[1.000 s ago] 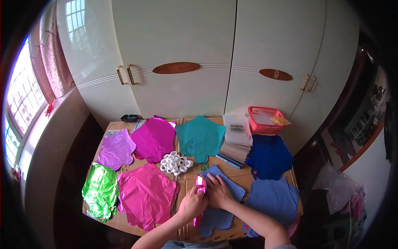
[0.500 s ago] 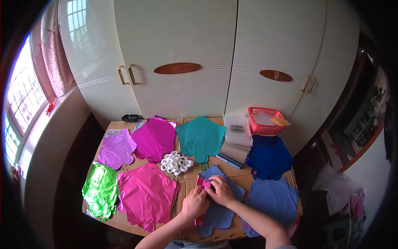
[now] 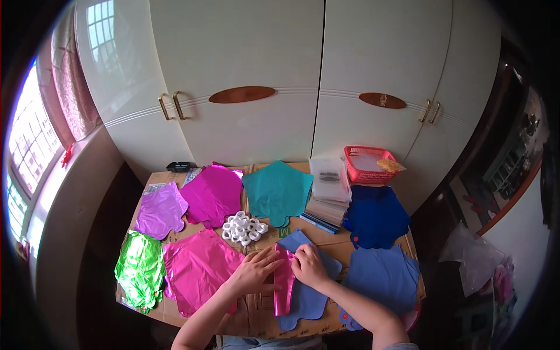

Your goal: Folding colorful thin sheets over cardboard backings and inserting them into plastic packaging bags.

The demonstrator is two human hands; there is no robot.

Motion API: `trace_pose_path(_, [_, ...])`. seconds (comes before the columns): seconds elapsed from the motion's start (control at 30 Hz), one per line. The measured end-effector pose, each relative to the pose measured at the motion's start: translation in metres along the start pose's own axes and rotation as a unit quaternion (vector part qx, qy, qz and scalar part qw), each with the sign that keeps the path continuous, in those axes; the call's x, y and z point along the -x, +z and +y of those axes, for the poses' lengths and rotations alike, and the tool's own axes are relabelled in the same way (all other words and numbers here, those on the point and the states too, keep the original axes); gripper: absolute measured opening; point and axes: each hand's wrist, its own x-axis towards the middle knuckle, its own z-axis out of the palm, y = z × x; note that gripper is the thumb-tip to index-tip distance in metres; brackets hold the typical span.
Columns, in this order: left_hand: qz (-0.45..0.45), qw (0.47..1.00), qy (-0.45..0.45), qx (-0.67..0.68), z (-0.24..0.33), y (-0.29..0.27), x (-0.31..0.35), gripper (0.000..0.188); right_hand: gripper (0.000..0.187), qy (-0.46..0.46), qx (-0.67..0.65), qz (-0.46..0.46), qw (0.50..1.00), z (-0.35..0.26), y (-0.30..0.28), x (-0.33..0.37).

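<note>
Near the surface's (image 3: 255, 318) front edge, our left hand (image 3: 253, 273) now opens loosely by the pink foil (image 3: 283, 296); only our right hand (image 3: 309, 268) pinches it.

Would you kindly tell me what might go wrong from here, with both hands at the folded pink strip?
The lower end of the pink strip lies clear of the right hand, so its folds might spring open there. The left forearm passes over the large pink sheet and could drag it out of place. The white rings are piled loosely just beyond the left hand, so a knock might scatter them.
</note>
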Motion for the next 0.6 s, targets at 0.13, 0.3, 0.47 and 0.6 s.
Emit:
trace_pose_path(0.13, [-0.026, 0.999, 0.003, -0.024, -0.001, 0.004, 0.001, 0.092, 0.009, 0.002, 0.001, 0.003, 1.000, 0.001, 0.000, 0.000])
trace_pose_path(0.3, [-0.022, 0.999, 0.002, -0.046, 0.001, 0.010, -0.001, 0.099, 0.008, 0.007, 0.001, 0.007, 1.000, 0.002, -0.001, 0.001])
trace_pose_path(0.47, [-0.021, 0.998, 0.002, -0.060, 0.004, 0.012, -0.003, 0.100, 0.007, 0.013, 0.005, 0.012, 1.000, 0.001, -0.001, 0.000])
trace_pose_path(0.6, [-0.027, 0.998, 0.012, -0.048, 0.004, 0.015, -0.005, 0.102, 0.006, 0.013, 0.008, 0.016, 1.000, 0.002, -0.001, 0.000])
